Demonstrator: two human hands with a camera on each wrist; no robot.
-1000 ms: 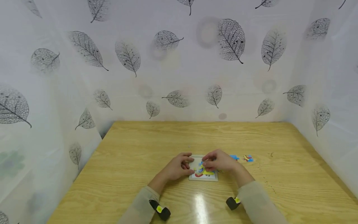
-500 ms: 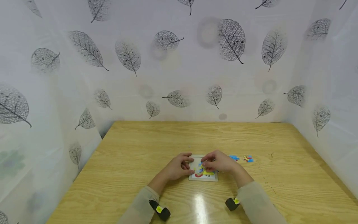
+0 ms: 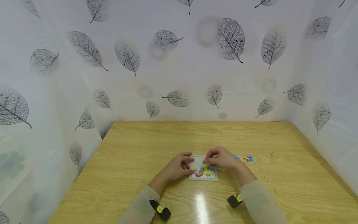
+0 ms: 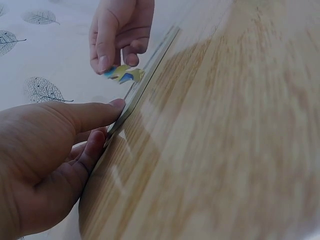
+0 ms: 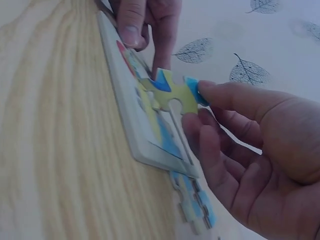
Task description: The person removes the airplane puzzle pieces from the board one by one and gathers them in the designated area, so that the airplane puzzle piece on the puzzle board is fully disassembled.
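Note:
A jigsaw puzzle tray [image 3: 203, 179] with a pale rim lies on the table, partly filled with pieces that show a yellow, red and blue picture. My left hand [image 3: 176, 168] holds the tray's left side, its thumb on the rim in the left wrist view [image 4: 60, 150]. Over the tray, my right hand [image 3: 223, 161] pinches a yellow and blue puzzle piece [image 5: 182, 97] between thumb and fingers. The piece is tilted and looks raised above the tray in the right wrist view. My right hand hides part of the tray in the head view.
Loose puzzle pieces [image 3: 248, 157] lie on the wooden table [image 3: 156, 137] to the right of the tray. More loose pieces [image 5: 192, 202] show beside the tray's near edge in the right wrist view. A leaf-patterned white curtain [image 3: 179, 62] surrounds the table.
My right hand has moved slightly right and up with the puzzle piece, uncovering more of the picture in the tray. My left hand stays at the tray's left side.

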